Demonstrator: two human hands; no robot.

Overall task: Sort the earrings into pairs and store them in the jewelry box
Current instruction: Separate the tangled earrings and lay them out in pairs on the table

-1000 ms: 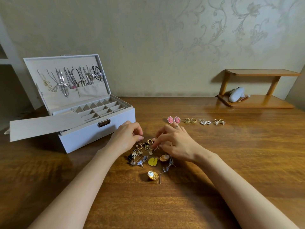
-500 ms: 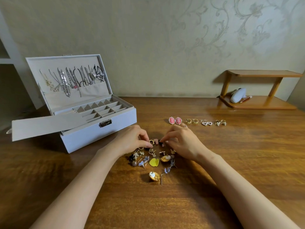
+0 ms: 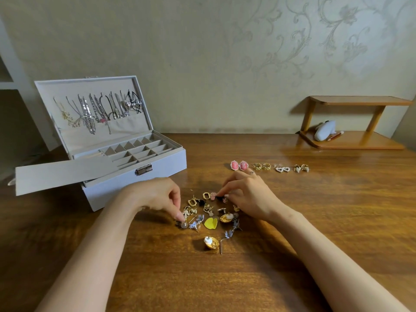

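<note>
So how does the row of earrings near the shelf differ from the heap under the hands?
The row of earrings lies in four matched pairs, side by side; the heap is mixed and jumbled. The row sits untouched beyond the right hand; the heap has both the right hand and the left hand picking at it. Both lie on the table, none in the jewelry box.
</note>
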